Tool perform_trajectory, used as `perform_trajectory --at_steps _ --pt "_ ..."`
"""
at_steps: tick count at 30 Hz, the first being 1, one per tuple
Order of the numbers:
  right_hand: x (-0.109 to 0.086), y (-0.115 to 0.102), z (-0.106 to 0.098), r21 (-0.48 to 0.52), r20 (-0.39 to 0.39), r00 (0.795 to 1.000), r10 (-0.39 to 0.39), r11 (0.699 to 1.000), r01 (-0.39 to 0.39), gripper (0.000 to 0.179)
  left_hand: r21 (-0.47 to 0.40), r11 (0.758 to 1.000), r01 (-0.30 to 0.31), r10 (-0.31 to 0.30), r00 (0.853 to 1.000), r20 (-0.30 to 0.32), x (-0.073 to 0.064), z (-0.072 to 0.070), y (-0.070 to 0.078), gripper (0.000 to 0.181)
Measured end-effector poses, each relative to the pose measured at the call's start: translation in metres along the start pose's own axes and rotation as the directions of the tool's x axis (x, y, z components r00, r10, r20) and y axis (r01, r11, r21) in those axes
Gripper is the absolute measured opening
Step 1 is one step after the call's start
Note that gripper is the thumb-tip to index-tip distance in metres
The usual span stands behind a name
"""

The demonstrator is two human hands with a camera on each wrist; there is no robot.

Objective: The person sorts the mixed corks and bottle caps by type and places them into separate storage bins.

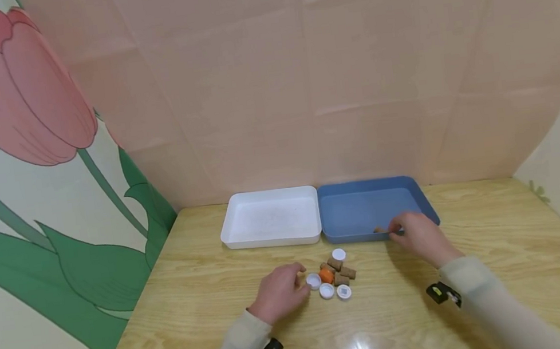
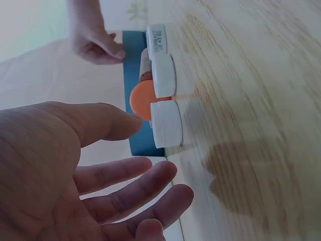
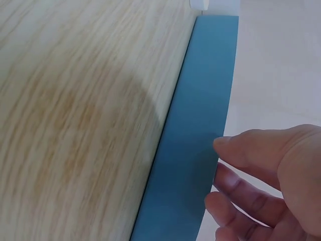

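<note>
My left hand is beside a small cluster on the table, its fingers and thumb spread apart with nothing between them. Nearest to it is a white bottle cap. The cluster also holds an orange ball-like piece, several brown cork stoppers and more white caps. Over the near rim of the blue tray is my right hand, thumb and fingers a little apart and no object visible between them. Just left of its fingertips, a brown cork shows partly behind the rim.
A white tray stands against the left side of the blue one. Behind both hangs a pinkish cloth backdrop. The wooden table has a light reflection near its front. A wall with a painted tulip rises at the left.
</note>
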State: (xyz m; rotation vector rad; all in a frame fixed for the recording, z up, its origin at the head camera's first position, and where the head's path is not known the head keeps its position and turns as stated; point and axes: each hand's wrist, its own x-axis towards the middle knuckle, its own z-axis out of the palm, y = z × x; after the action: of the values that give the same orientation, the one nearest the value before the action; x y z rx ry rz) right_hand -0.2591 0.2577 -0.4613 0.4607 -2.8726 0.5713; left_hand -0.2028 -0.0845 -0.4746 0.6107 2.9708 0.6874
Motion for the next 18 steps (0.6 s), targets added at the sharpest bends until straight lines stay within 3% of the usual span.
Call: perform_trajectory --at_steps 9,18 --pt "0.0022 0.0015 0.0029 0.032 -0.01 0.999 0.033 0.999 -0.032 0.005 -0.004 1.0 -0.024 0.024 1.0 0.011 0.0054 0.0037 0.0037 0.026" --pt "0.0052 0.0031 0.0038 0.043 0.0 0.999 0.047 0.998 -0.047 0.004 -0.011 1.0 -0.002 0.002 1.0 0.027 0.0098 0.008 0.0023 0.026"
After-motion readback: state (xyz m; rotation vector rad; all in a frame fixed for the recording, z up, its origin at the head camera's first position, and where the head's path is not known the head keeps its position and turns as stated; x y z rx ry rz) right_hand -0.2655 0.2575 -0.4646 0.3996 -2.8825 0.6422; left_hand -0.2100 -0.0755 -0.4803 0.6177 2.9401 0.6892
